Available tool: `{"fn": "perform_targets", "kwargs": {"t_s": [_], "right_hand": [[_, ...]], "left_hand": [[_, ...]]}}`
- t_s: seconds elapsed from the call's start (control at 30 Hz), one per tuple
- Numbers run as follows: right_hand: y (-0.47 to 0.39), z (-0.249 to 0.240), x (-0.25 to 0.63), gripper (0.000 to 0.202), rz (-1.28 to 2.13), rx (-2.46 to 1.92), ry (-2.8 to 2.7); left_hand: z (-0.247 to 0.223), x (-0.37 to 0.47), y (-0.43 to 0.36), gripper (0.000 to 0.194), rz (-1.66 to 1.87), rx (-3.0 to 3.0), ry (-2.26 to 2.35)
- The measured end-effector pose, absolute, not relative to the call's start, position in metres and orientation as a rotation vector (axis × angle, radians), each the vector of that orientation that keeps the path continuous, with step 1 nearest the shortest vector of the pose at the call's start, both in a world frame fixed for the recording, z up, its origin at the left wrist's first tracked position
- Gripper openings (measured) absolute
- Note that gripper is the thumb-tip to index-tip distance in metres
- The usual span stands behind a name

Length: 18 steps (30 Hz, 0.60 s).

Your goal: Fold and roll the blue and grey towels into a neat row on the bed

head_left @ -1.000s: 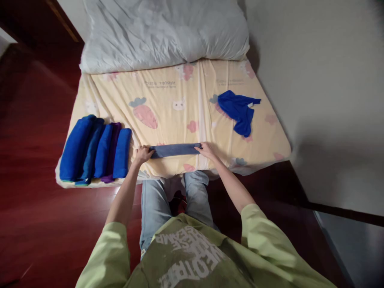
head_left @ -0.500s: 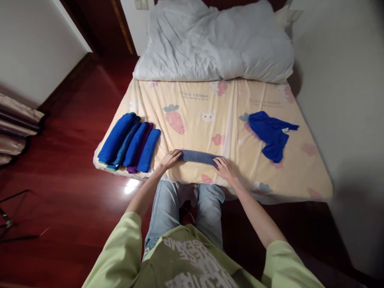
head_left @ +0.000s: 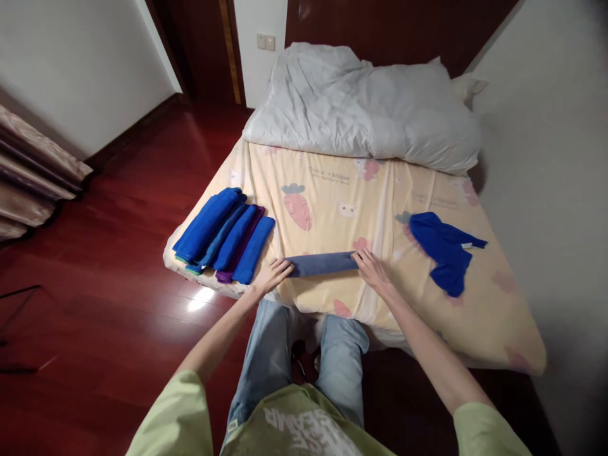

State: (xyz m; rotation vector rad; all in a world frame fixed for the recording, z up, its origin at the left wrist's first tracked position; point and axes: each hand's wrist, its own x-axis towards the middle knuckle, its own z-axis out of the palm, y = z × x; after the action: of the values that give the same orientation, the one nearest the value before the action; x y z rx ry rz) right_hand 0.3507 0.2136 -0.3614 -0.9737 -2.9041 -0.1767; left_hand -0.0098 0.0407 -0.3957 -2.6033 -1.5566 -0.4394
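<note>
A narrow folded grey-blue cloth (head_left: 323,265) stretches sideways between my hands, over the near part of the bed. Its left end is gripped by my left hand (head_left: 274,276), the fingers closed on it. My right hand (head_left: 370,266) pinches the right end. Left of it lies a row of several folded cloths (head_left: 223,231), blue and purple, side by side near the bed's left corner. On the right side of the bed is a crumpled blue cloth (head_left: 441,250) with a small white tag.
The bed (head_left: 327,221) has a yellow sheet with carrot and rabbit prints. A bunched grey-white quilt (head_left: 365,107) lies at its head. A curtain (head_left: 33,171) hangs at the left; a thin black stand (head_left: 19,291) is on the red floor.
The view has tilted up and shifted. The grey-blue cloth now slants up toward the right instead of down, with both hands still on its ends.
</note>
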Motion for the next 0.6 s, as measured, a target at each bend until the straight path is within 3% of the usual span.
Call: {"fn": "perform_targets", "kwargs": {"t_s": [0.23,0.4,0.6], "right_hand": [[0.264,-0.336,0.176,0.036,-0.195,-0.479,-2.958],[0.280,-0.342,0.039,0.034,-0.200,-0.337,-2.918],[0.286,-0.370,-0.035,0.031,0.066,-0.256,-2.863]], "left_hand": [[-0.396,-0.070,-0.052,0.041,-0.703,-2.239,-1.713],[-0.402,-0.111,-0.067,0.045,-0.676,-1.986,-1.841],[-0.419,-0.121,-0.069,0.051,-0.652,-1.960,-1.978]]}}
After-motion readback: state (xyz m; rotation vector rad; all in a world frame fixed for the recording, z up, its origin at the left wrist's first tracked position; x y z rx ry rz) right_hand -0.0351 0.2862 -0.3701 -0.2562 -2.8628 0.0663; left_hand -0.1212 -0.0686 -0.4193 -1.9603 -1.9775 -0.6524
